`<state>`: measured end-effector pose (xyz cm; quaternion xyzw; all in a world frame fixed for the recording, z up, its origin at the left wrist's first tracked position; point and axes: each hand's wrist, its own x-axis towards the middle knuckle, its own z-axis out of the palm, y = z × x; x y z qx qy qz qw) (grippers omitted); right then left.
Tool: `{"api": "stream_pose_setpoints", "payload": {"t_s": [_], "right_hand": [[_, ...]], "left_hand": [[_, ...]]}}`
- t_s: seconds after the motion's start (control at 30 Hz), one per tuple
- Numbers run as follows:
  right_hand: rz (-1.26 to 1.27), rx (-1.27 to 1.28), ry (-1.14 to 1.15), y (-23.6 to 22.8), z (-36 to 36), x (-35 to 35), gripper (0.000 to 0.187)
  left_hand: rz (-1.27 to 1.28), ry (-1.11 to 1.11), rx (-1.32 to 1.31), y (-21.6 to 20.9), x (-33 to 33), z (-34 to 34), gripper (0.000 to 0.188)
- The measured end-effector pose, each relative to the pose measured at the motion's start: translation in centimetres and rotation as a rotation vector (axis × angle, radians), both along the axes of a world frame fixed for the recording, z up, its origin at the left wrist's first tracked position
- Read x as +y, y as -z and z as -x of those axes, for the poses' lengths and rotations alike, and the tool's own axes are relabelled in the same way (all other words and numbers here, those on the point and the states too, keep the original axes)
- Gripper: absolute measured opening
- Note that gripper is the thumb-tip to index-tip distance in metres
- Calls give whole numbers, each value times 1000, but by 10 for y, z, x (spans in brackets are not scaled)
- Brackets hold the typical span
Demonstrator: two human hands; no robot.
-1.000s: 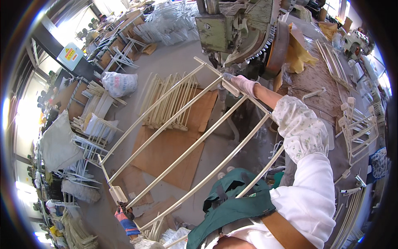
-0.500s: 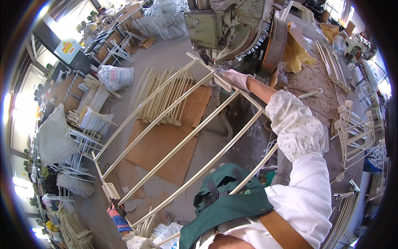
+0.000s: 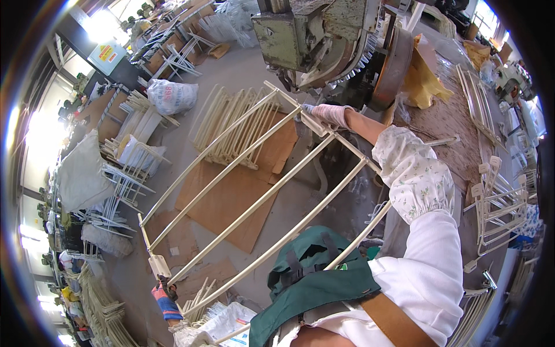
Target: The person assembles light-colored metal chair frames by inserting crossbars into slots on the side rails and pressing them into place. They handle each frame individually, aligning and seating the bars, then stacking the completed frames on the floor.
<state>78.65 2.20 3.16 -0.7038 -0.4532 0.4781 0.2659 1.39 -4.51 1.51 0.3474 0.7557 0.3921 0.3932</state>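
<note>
A long cream-coloured metal rack frame (image 3: pixel 257 192), made of several parallel bars between two end pieces, hangs across the view in front of my body. My left hand (image 3: pixel 165 296), in a striped dirty glove, is closed round its lower-left end beside a small flat plate (image 3: pixel 158 266). At the upper-right end, my right hand (image 3: pixel 327 114) in a pale pink glove grips the end piece next to a matching plate (image 3: pixel 313 124). The fingertips of both hands are partly hidden by the frame. A green apron (image 3: pixel 324 283) lies behind the nearest bars.
An old green machine (image 3: pixel 324 43) with a toothed rim stands just ahead of my right hand. Similar cream frames (image 3: pixel 234 127) lie stacked on brown cardboard (image 3: pixel 231 214) on the floor. A white sack (image 3: pixel 171 96) is at the left; a dusty bench (image 3: pixel 448 121) holds metal parts at the right.
My view has shifted slightly, so the surroundings sit a little differently. Both hands keep hold of the frame, whose far-left end appears slightly lower.
</note>
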Motion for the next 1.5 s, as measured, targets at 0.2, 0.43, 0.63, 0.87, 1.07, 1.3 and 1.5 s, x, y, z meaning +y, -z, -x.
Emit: {"api": "stream_pose_setpoints", "payload": {"t_s": [0.2,0.43,0.63,0.87,1.07,1.3,1.5], "right_hand": [[-298,366,275,-17,85,-19,33],[-170,1377,621,-15,92,-3,27],[-244,1271,601,43,68,35,27],[-231,876,713,8,81,26,27],[-332,939,686,24,79,37,22],[-128,370,659,25,85,46,43],[-412,798,873,59,89,81,24]], "left_hand": [[55,-108,-24,2,-5,-32,43],[368,-175,-24,3,-15,-63,52],[598,17,-172,46,9,-51,51],[613,137,-217,46,26,-54,63],[-5,372,-289,115,130,-4,39],[-199,369,-231,65,172,30,14],[-100,531,201,-25,170,-5,18]]}}
